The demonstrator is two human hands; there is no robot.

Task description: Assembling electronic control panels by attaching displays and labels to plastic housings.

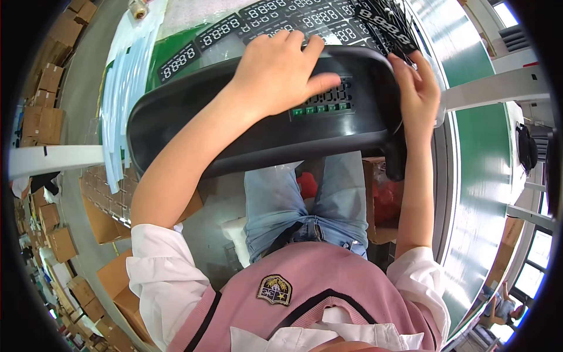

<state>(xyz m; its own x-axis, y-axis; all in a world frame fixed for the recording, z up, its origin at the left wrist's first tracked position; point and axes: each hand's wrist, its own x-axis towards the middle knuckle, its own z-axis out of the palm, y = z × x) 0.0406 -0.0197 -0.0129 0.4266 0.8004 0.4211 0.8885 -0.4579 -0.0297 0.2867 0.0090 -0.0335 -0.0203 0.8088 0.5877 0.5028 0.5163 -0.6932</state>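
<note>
A long black plastic housing [193,126] lies across the table's near edge, above my lap. Toward its right end is a display window [328,97] with digit shapes and a row of green pieces below. My left hand [278,73] grips the housing's far edge, its fingers curled over and the thumb stretched across the window. Beyond the housing's right end, my right hand [416,85] has thumb and forefinger closed at the lower end of a black digit strip [384,26]. Its fingertips are partly hidden. Thin black wires [404,14] bunch around that strip.
Sheets of black digit panels [220,32] cover the green tabletop [164,53] at the back. Pale blue strips [120,97] hang over the left edge. A metal rail [448,193] runs along the right. Cardboard boxes [120,276] stand at lower left.
</note>
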